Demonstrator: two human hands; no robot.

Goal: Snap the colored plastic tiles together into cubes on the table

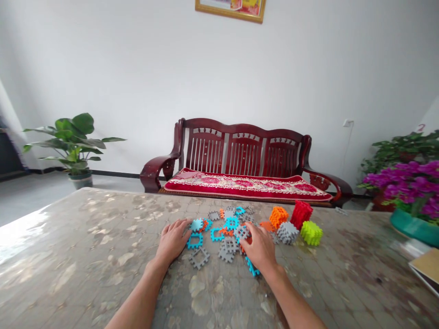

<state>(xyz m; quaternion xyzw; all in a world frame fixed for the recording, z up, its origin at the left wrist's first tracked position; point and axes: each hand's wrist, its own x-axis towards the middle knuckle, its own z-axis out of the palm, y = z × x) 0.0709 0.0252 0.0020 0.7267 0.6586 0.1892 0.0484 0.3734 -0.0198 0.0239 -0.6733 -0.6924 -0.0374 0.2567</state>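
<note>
My left hand (pixel 174 238) rests on the table with its fingers stretched out, their tips beside a light blue interlocking tile (pixel 197 225). A blue frame-shaped tile (pixel 195 241) lies by its thumb, and a grey frame tile (pixel 199 258) lies nearer to me. My right hand (pixel 260 246) has its thumb and fingertips around the edges of a grey lattice tile (pixel 242 232). Red-orange pieces show partly under that hand. A loose pile between the hands mixes blue tiles (pixel 232 223), grey tiles (pixel 229 245) and orange pieces (pixel 226 232).
Right of the pile stand an orange stack (pixel 279 217), a red stack (pixel 302 214), a grey stack (pixel 288 233) and a lime-green stack (pixel 312 233). A teal flowerpot (pixel 414 227) is at the table's right edge. Beyond the table (pixel 103 256) stands a wooden bench (pixel 245 151).
</note>
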